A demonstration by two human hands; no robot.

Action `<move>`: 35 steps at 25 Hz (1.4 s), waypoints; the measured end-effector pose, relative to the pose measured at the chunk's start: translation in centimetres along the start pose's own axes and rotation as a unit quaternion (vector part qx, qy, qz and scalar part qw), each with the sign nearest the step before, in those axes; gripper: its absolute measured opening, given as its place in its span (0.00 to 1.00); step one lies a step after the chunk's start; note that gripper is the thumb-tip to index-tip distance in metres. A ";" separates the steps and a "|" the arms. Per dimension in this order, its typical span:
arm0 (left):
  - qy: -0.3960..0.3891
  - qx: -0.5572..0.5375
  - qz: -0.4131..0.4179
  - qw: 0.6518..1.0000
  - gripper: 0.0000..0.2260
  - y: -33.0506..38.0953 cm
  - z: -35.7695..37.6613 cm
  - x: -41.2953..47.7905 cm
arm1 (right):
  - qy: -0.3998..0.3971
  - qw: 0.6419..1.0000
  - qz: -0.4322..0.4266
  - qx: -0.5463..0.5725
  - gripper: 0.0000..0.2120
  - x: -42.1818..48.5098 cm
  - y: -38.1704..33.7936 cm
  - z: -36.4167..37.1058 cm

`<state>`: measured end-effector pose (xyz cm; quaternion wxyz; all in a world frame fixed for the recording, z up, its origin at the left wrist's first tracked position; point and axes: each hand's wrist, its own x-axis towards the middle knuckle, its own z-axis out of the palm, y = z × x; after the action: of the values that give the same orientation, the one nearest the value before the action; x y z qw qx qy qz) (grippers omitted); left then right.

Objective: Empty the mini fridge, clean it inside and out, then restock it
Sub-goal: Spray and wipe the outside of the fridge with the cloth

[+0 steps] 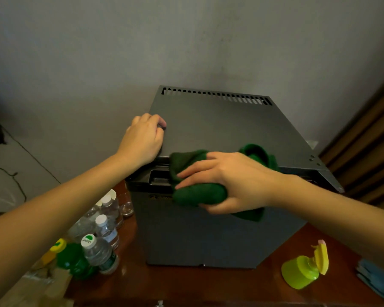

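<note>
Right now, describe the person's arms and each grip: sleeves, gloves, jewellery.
The left grip and right grip are bare hands: no gloves, no rings seen. Both forearms are bare to the frame's edge, with no sleeves, watch or bracelet in view.

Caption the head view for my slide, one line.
Right hand grips a green cloth against the mini fridge's front top edge; left hand rests on its top; water bottles stand alongside.

Bench (208, 286), front edge: bare wood lay open. Left edge: crowded by water bottles (104, 229), green bottle (73, 260), glasses (126, 204). Right front corner: yellow-green bottle (302, 271) and blue cloth (377, 278) stood in the way. Centre: mini fridge (208, 235), wall (186, 41) close behind; its top was bare rearward, front rim taken by right hand (237, 180) gripping green cloth (200, 193), left rim by left hand (142, 140).
</note>
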<state>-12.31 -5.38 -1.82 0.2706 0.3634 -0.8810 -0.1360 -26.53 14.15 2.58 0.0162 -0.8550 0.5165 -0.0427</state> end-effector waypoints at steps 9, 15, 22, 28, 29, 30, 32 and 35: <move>0.002 -0.017 -0.002 1.000 0.13 -0.1 0.0 -0.1 | -0.098 0.993 0.035 0.060 0.35 -3.3 2.2 -2.4; -0.001 -0.021 -0.002 1.000 0.13 -0.1 -0.1 -0.2 | -0.230 0.966 0.109 -0.046 0.49 -3.7 1.8 -4.3; -0.005 -0.013 0.003 1.000 0.13 0.0 0.0 -0.2 | -0.044 0.976 0.156 -0.146 0.45 -2.5 -0.9 -0.1; -0.009 -0.018 -0.004 1.000 0.13 0.1 0.0 -0.2 | -0.160 0.984 0.071 -0.016 0.38 -0.7 0.4 -3.1; -0.009 -0.016 -0.005 1.000 0.13 0.2 -0.1 -0.2 | -0.167 0.984 0.057 -0.014 0.38 0.6 -0.1 -3.0; -0.009 -0.013 -0.006 1.000 0.13 0.1 -0.1 -0.1 | -0.171 0.984 0.044 -0.024 0.38 2.1 -0.6 -2.7; -0.010 -0.006 -0.008 1.000 0.13 0.1 -0.2 -0.1 | -0.162 0.984 0.026 -0.067 0.38 5.1 -1.6 -2.2; -0.017 -0.006 -0.009 1.000 0.13 0.1 -0.2 -0.1 | -0.126 0.986 0.035 -0.105 0.36 6.6 -2.6 -1.7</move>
<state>-12.19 -5.25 -1.63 0.2568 0.3677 -0.8812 -0.1498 -21.31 9.53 4.87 -0.0071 -0.8319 0.5417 0.1203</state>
